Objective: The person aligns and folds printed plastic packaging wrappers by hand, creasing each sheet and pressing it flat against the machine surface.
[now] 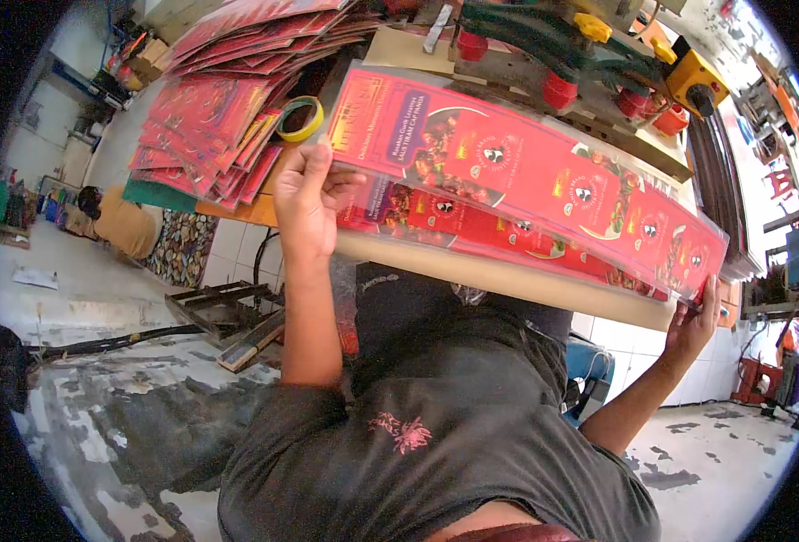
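Note:
A long red printed strip (pixel 526 172) in clear plastic is stretched between my two hands, tilted down to the right. My left hand (pixel 309 194) pinches its left end, thumb on top. At its lower right corner my right hand (pixel 696 321) grips the edge with closed fingers. Beneath it lies a second red printed strip (pixel 399 217), partly hidden by the held one. Both are over the tan front edge (pixel 508 277) of the work surface.
Piles of red printed sheets (pixel 210 117) stand at the back left, beside a yellow tape roll (pixel 300 118). A green machine with red cups (pixel 559 91) and a yellow switch box (pixel 697 81) is behind the strip. Another person (pixel 120 217) crouches at the far left.

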